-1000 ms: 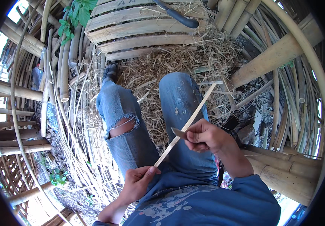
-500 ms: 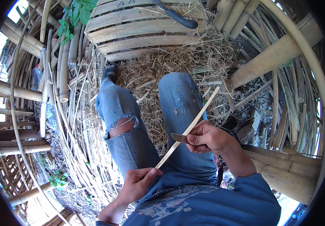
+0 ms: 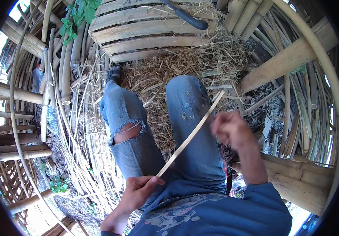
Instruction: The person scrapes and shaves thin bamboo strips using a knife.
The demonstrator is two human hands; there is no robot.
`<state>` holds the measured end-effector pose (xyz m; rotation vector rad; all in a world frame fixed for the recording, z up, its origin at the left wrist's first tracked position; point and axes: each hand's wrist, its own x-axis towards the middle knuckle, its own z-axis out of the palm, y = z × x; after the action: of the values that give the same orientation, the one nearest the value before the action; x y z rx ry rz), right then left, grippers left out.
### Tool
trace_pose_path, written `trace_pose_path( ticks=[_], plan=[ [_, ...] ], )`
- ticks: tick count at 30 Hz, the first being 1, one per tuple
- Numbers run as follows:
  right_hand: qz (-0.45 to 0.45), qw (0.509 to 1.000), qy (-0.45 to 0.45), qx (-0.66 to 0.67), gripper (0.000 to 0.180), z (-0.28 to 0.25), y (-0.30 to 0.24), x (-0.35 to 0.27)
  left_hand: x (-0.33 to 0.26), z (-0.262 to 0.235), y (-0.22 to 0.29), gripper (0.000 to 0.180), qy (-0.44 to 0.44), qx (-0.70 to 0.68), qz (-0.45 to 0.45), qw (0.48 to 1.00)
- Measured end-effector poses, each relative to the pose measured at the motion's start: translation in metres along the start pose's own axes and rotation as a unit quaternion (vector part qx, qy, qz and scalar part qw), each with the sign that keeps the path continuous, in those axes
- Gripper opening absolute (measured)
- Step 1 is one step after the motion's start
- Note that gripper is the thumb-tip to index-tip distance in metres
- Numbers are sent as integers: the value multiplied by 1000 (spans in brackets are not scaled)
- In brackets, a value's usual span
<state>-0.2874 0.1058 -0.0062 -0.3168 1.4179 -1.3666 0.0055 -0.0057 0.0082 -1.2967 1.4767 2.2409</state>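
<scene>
A thin, pale bamboo strip (image 3: 190, 138) slants across my lap, its far end over the right knee. Its near end is pinched between thumb and fingers of my left hand (image 3: 140, 191), which rests by my left thigh. To the right of the strip and apart from it, my right hand (image 3: 235, 129) is smeared by motion. The fingers look curled, but no knife blade can be made out there. Beneath the strip are my blue jeans (image 3: 189, 106), torn at the left knee.
Ahead lies a slatted wooden panel (image 3: 150, 29) with a dark-handled tool (image 3: 191, 19) on it. Curly shavings (image 3: 153, 74) cover the ground between and beyond my knees. Long strips (image 3: 98, 157) lie at left. Thick bamboo poles (image 3: 283, 63) stand at right, and a green plant (image 3: 75, 21) grows far left.
My right hand has moved off the strip, right and slightly forward; the knife blade seen against the strip no longer shows. My left hand, still holding the strip, has shifted slightly left.
</scene>
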Motion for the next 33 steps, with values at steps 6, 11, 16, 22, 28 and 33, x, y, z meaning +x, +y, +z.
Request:
trace_pose_path(
  ticks=[6, 11, 16, 22, 28, 33],
  plan=[
    [-67, 996, 55, 33, 26, -40, -20, -5, -6, -12, -17, 30, -7, -19, -21, 1000],
    [-22, 999, -15, 28, 26, 20, 6, -5, 8, -1, -14, 33, 19, -21, 19, 999],
    [-103, 976, 17, 192, 18, 50, 26, 0, 15, -3, -5, 39, -87, -46, 10, 995],
    [-113, 968, 77, 212, 14, 57, 21, 3, 32, 1, -8, 46, -311, -193, -82, 927],
    [-108, 983, -12, 145, 15, 58, 22, 0, 48, 34, 22, 35, -138, -121, 73, 980],
    [-145, 978, 35, 145, 22, 56, 29, -11, 58, 39, 27, 30, -78, -60, 139, 985]
  ],
)
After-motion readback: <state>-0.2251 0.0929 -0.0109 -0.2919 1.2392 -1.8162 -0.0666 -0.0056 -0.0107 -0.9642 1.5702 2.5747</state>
